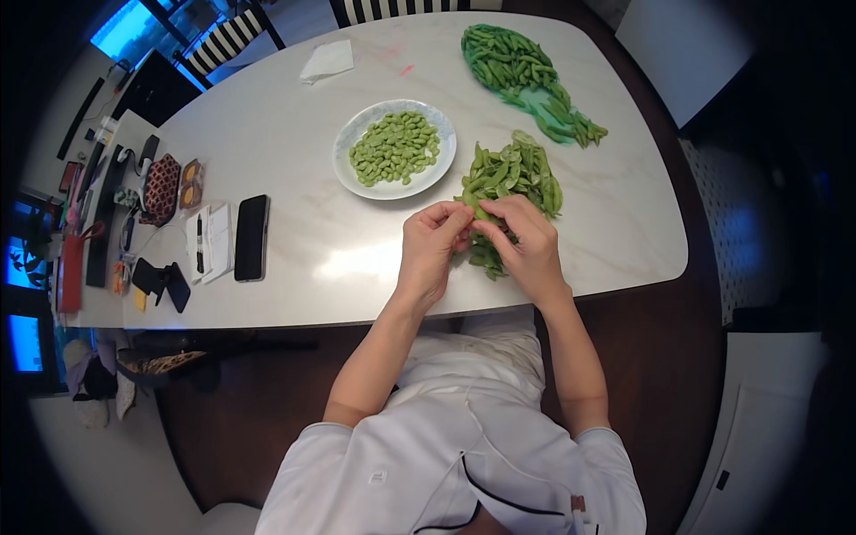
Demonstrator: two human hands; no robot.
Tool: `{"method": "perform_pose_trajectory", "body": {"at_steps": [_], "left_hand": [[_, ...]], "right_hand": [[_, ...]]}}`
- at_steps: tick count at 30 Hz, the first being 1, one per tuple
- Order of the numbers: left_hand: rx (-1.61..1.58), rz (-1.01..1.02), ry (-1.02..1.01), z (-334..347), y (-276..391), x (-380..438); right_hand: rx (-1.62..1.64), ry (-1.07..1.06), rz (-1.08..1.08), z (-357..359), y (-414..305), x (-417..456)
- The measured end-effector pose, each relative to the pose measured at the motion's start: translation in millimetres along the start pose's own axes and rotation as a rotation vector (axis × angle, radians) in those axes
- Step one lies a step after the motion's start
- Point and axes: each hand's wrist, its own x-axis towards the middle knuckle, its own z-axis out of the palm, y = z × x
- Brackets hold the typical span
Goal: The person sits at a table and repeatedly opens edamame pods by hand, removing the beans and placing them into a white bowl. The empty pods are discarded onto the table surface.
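Between the fingertips of my left hand (431, 244) and my right hand (528, 244) is a green soybean pod (479, 211), pinched from both sides. A pile of pods (511, 172) lies on the table just beyond my hands, and part of it shows below and between them. Left of that pile stands a white plate with a pale blue rim pattern (344, 175), with many shelled green beans (394, 147) on it. Farther back, a green mesh bag (511, 63) is full of pods, some spilling from its mouth.
The pale marble-look table (622, 227) ends just before my body. A smartphone (252, 237), a pen (199, 244) on papers, a folding phone stand (164, 279) and a patterned pouch (159, 189) lie at the left. A tissue (328, 61) is near the far edge, by striped chairs (224, 41).
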Motion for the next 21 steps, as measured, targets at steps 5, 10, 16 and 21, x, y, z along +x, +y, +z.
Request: {"method": "perform_pose_trajectory", "body": {"at_steps": [5,10,16,21], "left_hand": [[-0.064,-0.056,0.014,-0.2,4.2,-3.1],[-0.078,-0.096,-0.017,-3.5,5.5,-2.5],[-0.123,-0.147,-0.037,-4.5,6.3,-1.4],[-0.08,-0.18,-0.036,-4.3,7.5,0.6]], "right_hand": [[-0.207,0.052,-0.222,4.2,3.4,0.5],[-0.315,0.066,-0.282,4.1,-0.1,0.5],[-0.41,0.059,-0.321,3.8,0.1,-2.8],[-0.44,0.03,-0.377,5.5,3.9,-4.8]]}}
